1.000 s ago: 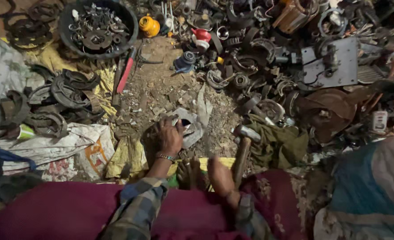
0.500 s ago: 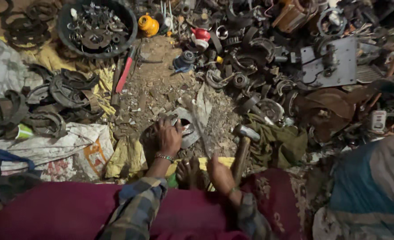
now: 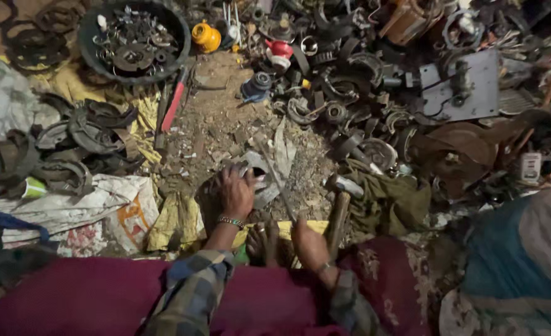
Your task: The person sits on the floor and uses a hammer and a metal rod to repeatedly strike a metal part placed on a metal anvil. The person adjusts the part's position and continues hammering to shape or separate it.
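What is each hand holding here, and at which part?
The left hand presses on a pale, flat scrap of sheet metal at its near edge. The right hand grips a thin metal rod by its lower end.

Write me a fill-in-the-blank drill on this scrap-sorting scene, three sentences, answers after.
1. The left hand presses on a pale piece of bent ____ metal on the ground.
2. The right hand holds a thin rod, and beside that hand lies a hammer with a ____ handle.
3. The round black tub at the top left is full of metal parts, and a ____ plastic jug stands to its right.

Answers: sheet; wooden; yellow
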